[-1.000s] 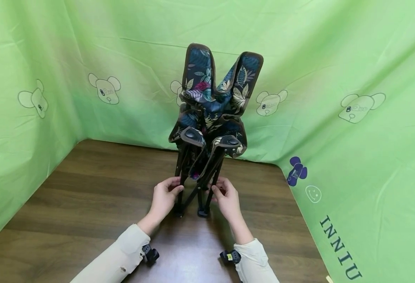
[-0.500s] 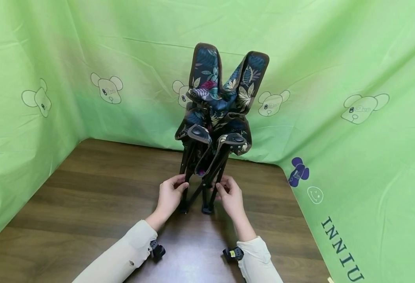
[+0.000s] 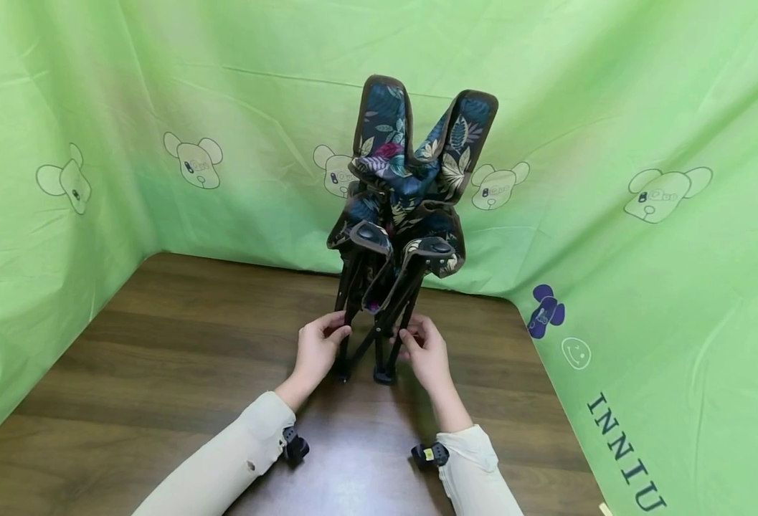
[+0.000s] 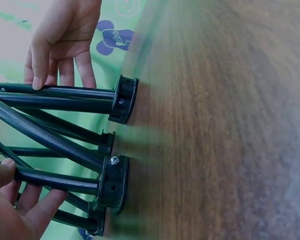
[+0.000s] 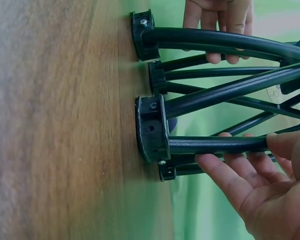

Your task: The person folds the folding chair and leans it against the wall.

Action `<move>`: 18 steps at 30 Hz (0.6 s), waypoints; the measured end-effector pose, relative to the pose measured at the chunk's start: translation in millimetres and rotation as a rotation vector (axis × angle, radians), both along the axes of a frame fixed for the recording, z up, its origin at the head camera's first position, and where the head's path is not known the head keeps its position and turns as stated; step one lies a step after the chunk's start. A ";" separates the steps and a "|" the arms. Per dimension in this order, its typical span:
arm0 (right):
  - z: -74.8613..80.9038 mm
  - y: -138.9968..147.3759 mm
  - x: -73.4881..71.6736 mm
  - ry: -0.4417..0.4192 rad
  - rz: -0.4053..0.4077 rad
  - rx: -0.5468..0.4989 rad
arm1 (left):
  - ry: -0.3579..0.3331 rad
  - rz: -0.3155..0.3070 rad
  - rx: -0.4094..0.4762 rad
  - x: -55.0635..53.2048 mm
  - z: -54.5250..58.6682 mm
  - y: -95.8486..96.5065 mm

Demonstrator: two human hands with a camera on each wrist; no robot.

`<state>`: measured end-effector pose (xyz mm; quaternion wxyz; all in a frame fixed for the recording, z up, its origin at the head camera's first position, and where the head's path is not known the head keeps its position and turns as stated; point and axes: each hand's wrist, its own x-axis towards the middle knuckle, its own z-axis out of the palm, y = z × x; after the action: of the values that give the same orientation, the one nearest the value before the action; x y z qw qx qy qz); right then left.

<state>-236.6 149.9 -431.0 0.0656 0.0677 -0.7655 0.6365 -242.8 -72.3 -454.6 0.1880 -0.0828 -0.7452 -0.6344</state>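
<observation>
A folding camp chair (image 3: pixel 411 179) stands upright on the table, bunched narrow, its dark blue fabric printed with leaves and flowers. Low on its left side, my left hand (image 3: pixel 316 347) pinches a black leg tube (image 4: pixel 60 179) between thumb and fingers. My right hand (image 3: pixel 429 356) holds another tube (image 5: pixel 215 144) on the right, thumb on one side and fingers spread along the other. Black plastic feet (image 5: pixel 152 129) join the crossing tubes in pairs and meet the wood. Part of the fingers is hidden behind the legs.
A brown wood-grain table (image 3: pixel 159 373) lies under the chair. Green curtains (image 3: pixel 256 86) with cartoon heads enclose the left, back and right sides, and the fabric seat overlaps the back curtain. Each wrist wears a small black camera (image 3: pixel 296 446).
Both hands and the chair have shifted right and slightly away from me, quickly at first and then less. The hold on the legs and the chair's folded shape look the same.
</observation>
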 end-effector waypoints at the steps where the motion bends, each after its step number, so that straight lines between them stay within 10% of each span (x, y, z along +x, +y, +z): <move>1: 3.2 -0.7 2.0 -0.004 0.005 -0.003 | 0.001 -0.004 0.001 0.0 -0.2 0.0; 18: 16.4 -1.4 12.5 -0.008 0.051 0.011 | 0.020 -0.088 0.007 -1.5 -0.3 -0.5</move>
<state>-224.1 148.5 -414.6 0.0458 0.0852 -0.7671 0.6342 -244.3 -72.8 -455.0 0.1676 -0.1210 -0.7369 -0.6436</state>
